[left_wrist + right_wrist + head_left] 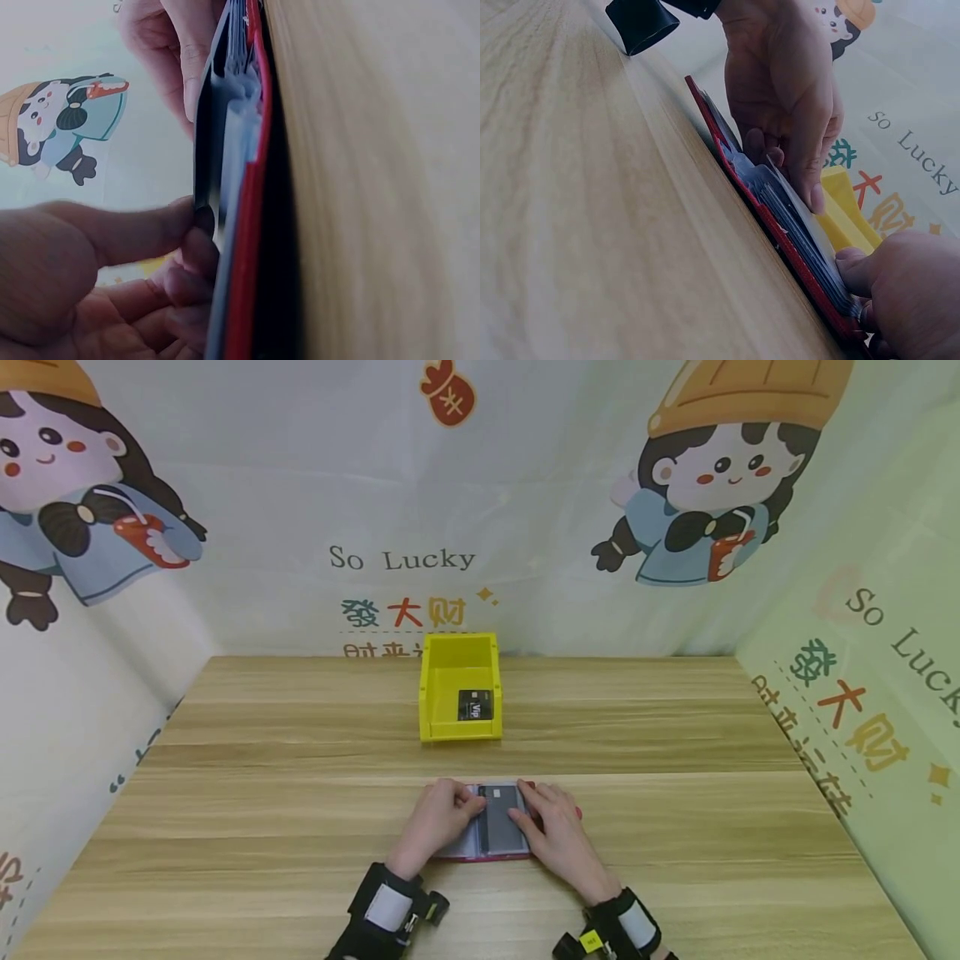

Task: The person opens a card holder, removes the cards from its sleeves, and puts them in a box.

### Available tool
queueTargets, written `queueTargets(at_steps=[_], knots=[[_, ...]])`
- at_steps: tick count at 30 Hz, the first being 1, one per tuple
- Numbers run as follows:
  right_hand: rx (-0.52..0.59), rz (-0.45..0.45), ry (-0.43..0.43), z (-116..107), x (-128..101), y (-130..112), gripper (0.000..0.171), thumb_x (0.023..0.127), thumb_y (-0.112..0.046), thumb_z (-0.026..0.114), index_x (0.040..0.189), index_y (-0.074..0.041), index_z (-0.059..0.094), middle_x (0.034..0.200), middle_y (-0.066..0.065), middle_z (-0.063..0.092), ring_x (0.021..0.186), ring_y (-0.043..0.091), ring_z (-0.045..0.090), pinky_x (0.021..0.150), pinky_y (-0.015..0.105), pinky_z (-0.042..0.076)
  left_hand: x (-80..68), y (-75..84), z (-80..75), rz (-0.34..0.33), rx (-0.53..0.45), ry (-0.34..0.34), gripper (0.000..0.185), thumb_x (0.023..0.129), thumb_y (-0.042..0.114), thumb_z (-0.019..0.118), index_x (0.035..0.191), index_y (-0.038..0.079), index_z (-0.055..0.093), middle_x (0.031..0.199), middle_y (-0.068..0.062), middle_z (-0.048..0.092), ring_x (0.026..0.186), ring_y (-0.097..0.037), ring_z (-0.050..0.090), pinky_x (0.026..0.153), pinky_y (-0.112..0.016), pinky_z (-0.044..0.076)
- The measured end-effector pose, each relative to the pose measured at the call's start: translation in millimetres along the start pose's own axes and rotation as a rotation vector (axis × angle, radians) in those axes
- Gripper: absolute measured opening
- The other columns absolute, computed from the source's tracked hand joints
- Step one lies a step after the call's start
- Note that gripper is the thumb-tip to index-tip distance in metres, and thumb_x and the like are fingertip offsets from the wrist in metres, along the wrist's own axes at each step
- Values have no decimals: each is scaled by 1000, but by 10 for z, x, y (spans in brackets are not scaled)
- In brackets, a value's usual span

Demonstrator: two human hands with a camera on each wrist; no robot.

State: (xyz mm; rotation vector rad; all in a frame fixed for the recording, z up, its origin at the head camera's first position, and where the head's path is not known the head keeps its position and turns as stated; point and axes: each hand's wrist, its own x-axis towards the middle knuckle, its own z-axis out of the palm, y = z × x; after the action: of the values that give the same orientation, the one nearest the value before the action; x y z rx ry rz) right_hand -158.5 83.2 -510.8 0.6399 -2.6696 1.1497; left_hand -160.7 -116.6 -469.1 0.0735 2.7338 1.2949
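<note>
A red-covered card holder (459, 848) with clear sleeves lies spread on the table. On its right-hand side is a dark grey bank card (504, 822) with a chip near the top; how far it sits inside the sleeve I cannot tell. My left hand (437, 817) pinches the card's left edge between thumb and fingers, as the left wrist view shows up close. At the holder's right side, my right hand (561, 835) grips the stack of sleeves, thumb on top and fingers round the edge. The red cover (784, 244) rests against the wood.
Beyond the holder stands a yellow plastic bin (461, 732) with a black VIP card (475, 705) inside. The wooden table (675, 827) ends at a printed cloth backdrop (540, 527) behind and at the sides. Black camera straps (386, 914) circle both wrists.
</note>
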Motion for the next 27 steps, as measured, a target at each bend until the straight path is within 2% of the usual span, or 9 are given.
queueTargets(at_steps=[8, 13, 20, 27], knots=[[-5, -8, 1, 6, -1, 15, 42, 98, -10, 72, 133, 12, 65, 99, 12, 69, 95, 24, 59, 105, 57, 44, -17, 19, -17, -15, -16, -35, 27, 94, 23, 79, 75, 6, 70, 58, 7, 50, 55, -8, 45, 52, -21, 30], [-3, -6, -3, 8, 4, 14, 42, 98, -10, 72, 133, 11, 65, 96, 9, 68, 91, 21, 56, 104, 56, 44, -23, 30, -18, -15, -8, -23, 27, 93, 20, 81, 73, 6, 69, 57, 7, 50, 53, -7, 44, 51, -20, 29], [0, -6, 1, 12, 7, 12, 43, 97, -10, 73, 133, 12, 65, 98, 11, 69, 93, 23, 57, 105, 57, 44, -49, 35, -53, -40, 19, 6, 26, 91, 18, 82, 74, 4, 69, 60, 5, 50, 56, -9, 45, 52, -22, 31], [-20, 0, 1, 21, 1, 16, 43, 97, -11, 74, 133, 11, 65, 80, -3, 53, 85, 15, 48, 101, 52, 44, -68, 10, -121, -76, 42, 1, 27, 90, 20, 83, 74, 5, 69, 61, 4, 50, 56, -11, 45, 52, -24, 30]])
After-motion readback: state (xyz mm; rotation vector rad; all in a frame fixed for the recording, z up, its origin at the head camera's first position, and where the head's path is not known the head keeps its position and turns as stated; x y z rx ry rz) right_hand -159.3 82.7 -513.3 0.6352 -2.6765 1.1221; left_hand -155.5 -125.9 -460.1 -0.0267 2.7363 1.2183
